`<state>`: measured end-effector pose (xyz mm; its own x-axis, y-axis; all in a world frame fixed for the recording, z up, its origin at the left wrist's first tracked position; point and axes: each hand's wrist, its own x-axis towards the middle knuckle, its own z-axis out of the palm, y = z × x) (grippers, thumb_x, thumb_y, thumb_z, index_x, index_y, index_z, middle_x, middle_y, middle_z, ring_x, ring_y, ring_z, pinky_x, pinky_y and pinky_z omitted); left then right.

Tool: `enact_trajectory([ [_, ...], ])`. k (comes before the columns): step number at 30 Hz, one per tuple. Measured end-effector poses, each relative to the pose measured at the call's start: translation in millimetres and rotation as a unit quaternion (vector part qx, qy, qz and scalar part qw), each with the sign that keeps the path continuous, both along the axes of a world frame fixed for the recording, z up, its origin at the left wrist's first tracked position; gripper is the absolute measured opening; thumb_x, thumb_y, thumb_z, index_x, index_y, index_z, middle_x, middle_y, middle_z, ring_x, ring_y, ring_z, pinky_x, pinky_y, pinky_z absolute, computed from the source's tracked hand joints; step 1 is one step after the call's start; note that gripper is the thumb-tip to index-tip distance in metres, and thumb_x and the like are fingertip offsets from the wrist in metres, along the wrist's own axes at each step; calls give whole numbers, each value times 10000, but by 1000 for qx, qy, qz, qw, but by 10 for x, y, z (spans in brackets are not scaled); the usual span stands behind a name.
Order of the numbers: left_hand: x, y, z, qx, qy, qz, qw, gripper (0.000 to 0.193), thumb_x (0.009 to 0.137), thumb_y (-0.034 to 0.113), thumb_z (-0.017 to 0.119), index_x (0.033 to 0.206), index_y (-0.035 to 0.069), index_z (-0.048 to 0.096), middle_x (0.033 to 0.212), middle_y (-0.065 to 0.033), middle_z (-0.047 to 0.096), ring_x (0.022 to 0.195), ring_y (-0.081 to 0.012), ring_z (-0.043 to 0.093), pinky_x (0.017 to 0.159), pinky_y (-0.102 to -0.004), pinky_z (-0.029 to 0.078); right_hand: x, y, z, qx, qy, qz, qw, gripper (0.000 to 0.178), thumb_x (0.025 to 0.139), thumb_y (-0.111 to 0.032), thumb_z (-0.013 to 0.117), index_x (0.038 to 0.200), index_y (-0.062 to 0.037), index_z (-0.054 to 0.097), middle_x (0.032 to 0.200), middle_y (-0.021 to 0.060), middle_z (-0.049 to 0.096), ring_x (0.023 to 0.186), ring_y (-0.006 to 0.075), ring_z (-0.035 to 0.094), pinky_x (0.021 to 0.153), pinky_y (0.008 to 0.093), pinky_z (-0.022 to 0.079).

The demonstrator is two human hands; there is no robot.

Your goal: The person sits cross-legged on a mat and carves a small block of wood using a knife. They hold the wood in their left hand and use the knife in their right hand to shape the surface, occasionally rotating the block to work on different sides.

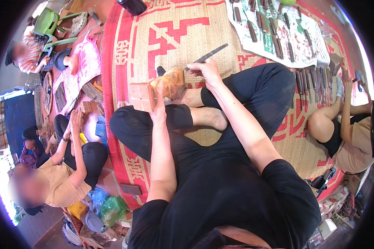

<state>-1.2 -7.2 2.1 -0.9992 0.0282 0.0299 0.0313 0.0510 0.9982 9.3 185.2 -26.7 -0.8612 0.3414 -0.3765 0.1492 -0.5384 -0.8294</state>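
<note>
The person sits cross-legged in black clothes on a red and tan woven mat (170,37) that fills the middle of the frame. Just above the centre, the right hand (207,69) is closed in a pinch around a long dark chisel (207,54), whose blade slants up toward the upper right while its lower tip meets the top of a light orange wood carving (170,83). The carving stands beside the person's bare foot (214,118), a little left of centre. The left hand (158,108) is raised with its fingers wrapped around a square wooden mallet (141,96), which sits just left of the carving and touches or nearly touches it; the exact contact cannot be told.

In the upper right of the frame a white cloth (303,50) lies on the mat with many dark-handled carving tools (276,43) laid out in rows. At the right edge another person's bent leg (326,120) and raised arm show. In the lower left a second person in a tan shirt (64,182) sits with both hands lifted, and in the upper left a third person in a striped top (29,52) sits near a green chair (45,20).
</note>
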Motion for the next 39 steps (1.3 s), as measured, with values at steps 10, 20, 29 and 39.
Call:
enact_trajectory([
  [10,-60,109,61,5,61,-16,998,283,822,82,637,1080,43,529,1040,-66,554,968,-139,519,877,-296,415,-169,-131,-13,-3,-19,22,1000,98,706,-85,693,776,-47,636,757,58,667,672,131,623,595,271,485],
  [20,-96,27,-26,-1,84,-46,995,278,809,57,633,1075,33,556,1039,-71,566,956,-137,530,869,-291,424,-320,0,-199,-27,-46,-37,998,126,682,-54,686,761,4,608,705,97,648,620,162,630,547,276,509],
  [29,-62,61,66,7,61,-38,997,279,815,79,632,1078,29,553,1032,-67,564,956,-137,530,867,-283,426,-192,-115,-76,-14,2,50,999,98,720,-64,665,781,-11,609,726,90,649,624,156,633,537,248,502],
  [39,-45,70,78,19,41,-25,999,288,808,94,642,1076,33,554,1034,-62,559,964,-143,524,871,-289,417,-227,-169,-100,7,19,19,1000,111,719,-79,691,799,-27,633,700,58,647,588,137,616,527,249,502],
])
